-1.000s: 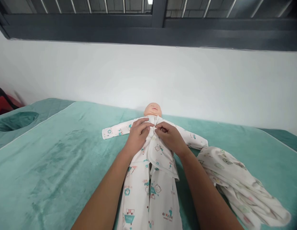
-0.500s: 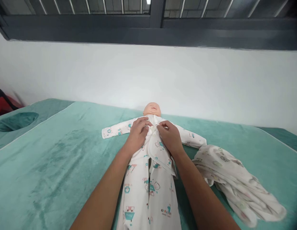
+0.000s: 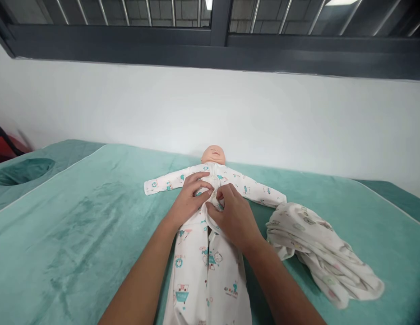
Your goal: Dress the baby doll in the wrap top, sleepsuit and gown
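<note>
A baby doll (image 3: pixel 214 155) lies on its back, dressed in a white printed baby shirt (image 3: pixel 252 186) with both sleeves spread sideways. White baby trousers (image 3: pixel 192 271) in a matching print cover its legs. On the chest, my left hand (image 3: pixel 192 198) pinches the shirt's front edge between thumb and forefinger, its other fingers resting on the cloth. My right hand (image 3: pixel 233 214) is closed on the opposite front edge, thumb and forefinger together, close beside the left fingertips. Whatever fastener lies between the fingertips is too small to make out.
A crumpled white printed cloth (image 3: pixel 321 253) lies to the right, near the sleeve end. Everything rests on a green plush-covered bed (image 3: pixel 94 234) with a round hollow (image 3: pixel 25 171) at left. Behind stands a white wall (image 3: pixel 162 108) below a dark window frame (image 3: pixel 128 45).
Both hands have moved down the shirt front from near the collar to mid-chest. The upper front edges now lie together and the right front panel lies flatter. The view has shifted slightly.
</note>
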Demonstrator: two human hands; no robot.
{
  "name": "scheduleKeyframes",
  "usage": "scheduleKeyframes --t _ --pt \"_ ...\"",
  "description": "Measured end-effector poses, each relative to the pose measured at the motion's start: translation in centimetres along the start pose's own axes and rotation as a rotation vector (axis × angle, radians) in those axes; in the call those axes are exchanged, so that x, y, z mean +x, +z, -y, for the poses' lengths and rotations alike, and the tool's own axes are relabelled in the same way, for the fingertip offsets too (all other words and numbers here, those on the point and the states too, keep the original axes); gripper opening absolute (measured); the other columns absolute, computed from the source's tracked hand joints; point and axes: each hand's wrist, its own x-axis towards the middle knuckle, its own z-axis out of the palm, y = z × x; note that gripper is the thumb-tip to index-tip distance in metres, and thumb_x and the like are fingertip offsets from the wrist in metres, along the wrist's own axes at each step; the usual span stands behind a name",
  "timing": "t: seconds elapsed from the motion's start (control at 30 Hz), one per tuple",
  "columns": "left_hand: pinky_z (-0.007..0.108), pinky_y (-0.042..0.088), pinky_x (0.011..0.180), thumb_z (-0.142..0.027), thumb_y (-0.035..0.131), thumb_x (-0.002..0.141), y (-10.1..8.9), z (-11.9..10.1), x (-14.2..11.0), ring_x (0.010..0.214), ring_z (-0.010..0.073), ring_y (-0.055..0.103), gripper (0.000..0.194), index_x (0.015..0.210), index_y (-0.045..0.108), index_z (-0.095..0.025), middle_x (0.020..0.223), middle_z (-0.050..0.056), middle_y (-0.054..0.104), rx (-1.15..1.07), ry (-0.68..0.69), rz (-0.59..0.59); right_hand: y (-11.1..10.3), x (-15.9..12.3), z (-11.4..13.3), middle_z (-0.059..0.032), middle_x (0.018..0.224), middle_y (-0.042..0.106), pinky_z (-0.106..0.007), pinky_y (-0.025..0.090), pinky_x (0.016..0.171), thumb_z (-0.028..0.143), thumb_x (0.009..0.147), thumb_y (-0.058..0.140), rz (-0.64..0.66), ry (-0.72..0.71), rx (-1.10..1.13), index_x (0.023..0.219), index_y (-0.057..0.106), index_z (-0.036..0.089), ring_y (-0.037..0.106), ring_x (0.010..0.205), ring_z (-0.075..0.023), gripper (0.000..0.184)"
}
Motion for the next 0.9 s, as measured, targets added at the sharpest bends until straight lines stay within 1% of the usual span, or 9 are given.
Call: scheduleKeyframes --t 0.07,0.2,0.27,0.33,0.4,0.53,0.6,0.8,0.9 --pt "0.038 0.027 0.114 -0.029 0.056 0.086 -0.1 -0.1 0.0 0.134 0.0208 0.035 0.012 0.083 0.067 -0.026 0.138 -0.002 0.048 -0.012 -0.009 0.005 0.1 0.0 0.1 0.0000 0.080 0.050 -0.026 0.028 0.057 0.030 0.083 0.056 0.016 -0.001 -0.033 0.079 0.041 0.022 0.045 0.065 -0.0143 0.018" --pt "0.039 0.026 0.114 -0.030 0.055 0.086 -0.2 -0.2 0.0 0.134 0.0212 0.036 0.014 0.080 0.067 -0.025 0.138 -0.002 0.049 -0.032 -0.030 0.015 0.5 0.3 0.6 -0.0003 0.078 0.050 -0.027 0.025 0.056 0.037 0.083 0.057 0.062 0.036 -0.115 0.076 0.041 0.021 0.044 0.063 -0.0145 0.024" --pt "0.039 0.025 0.115 -0.029 0.055 0.086 -0.2 -0.3 0.0 0.134 0.0210 0.036 0.015 0.079 0.067 -0.025 0.138 -0.002 0.049 -0.025 -0.037 0.023 0.7 0.5 0.7 -0.0006 0.075 0.050 -0.027 0.024 0.056 0.034 0.084 0.056 0.051 0.067 -0.147 0.073 0.039 0.021 0.045 0.064 -0.0151 0.023" --pt "0.039 0.024 0.115 -0.027 0.055 0.086 -0.3 -0.3 0.0 0.134 0.0208 0.035 0.015 0.078 0.067 -0.025 0.139 -0.003 0.048 -0.016 -0.043 0.033 0.7 0.7 0.6 -0.0001 0.071 0.050 -0.028 0.024 0.056 0.030 0.083 0.054 0.051 0.083 -0.131 0.070 0.038 0.021 0.044 0.064 -0.0149 0.022" --pt "0.039 0.024 0.115 -0.025 0.055 0.085 -0.3 -0.5 0.0 0.135 0.0209 0.034 0.014 0.078 0.067 -0.026 0.140 -0.004 0.046 -0.010 -0.052 0.043 0.3 0.9 0.2 0.0014 0.067 0.050 -0.027 0.025 0.056 0.028 0.083 0.052 0.091 0.075 -0.046 0.068 0.038 0.021 0.043 0.062 -0.0136 0.022" --pt "0.040 0.025 0.114 -0.027 0.057 0.085 -0.4 -0.7 -0.2 0.138 0.0213 0.029 0.010 0.082 0.066 -0.028 0.142 -0.006 0.044 0.003 -0.067 0.061 -1.1 1.2 -1.0 0.0043 0.063 0.049 -0.025 0.029 0.055 0.029 0.083 0.052 0.253 0.065 0.193 0.069 0.045 0.021 0.042 0.059 -0.0115 0.018" --pt "0.041 0.027 0.113 -0.029 0.056 0.085 -0.3 -0.7 -0.2 0.138 0.0214 0.028 0.010 0.083 0.066 -0.029 0.143 -0.006 0.043 0.016 -0.062 0.063 -1.7 1.4 -1.5 0.0048 0.064 0.048 -0.025 0.030 0.055 0.029 0.084 0.051 0.309 0.070 0.288 0.071 0.049 0.021 0.042 0.060 -0.0111 0.015" --pt "0.042 0.026 0.114 -0.032 0.057 0.085 -0.2 -0.3 -0.1 0.137 0.0229 0.029 0.011 0.084 0.068 -0.028 0.141 -0.004 0.045 0.043 -0.017 0.054 -2.3 1.6 -2.9 0.0057 0.064 0.037 -0.024 0.027 0.054 0.031 0.083 0.053 0.411 0.043 0.499 0.071 0.048 0.020 0.033 0.060 -0.0099 0.016" --pt "0.043 0.026 0.114 -0.033 0.057 0.085 -0.2 -0.2 -0.1 0.138 0.0239 0.028 0.013 0.085 0.069 -0.029 0.142 -0.003 0.044 0.053 -0.009 0.059 -2.2 1.7 -3.4 0.0055 0.064 0.036 -0.024 0.027 0.054 0.032 0.083 0.053 0.427 0.055 0.580 0.073 0.051 0.020 0.033 0.060 -0.0098 0.016"
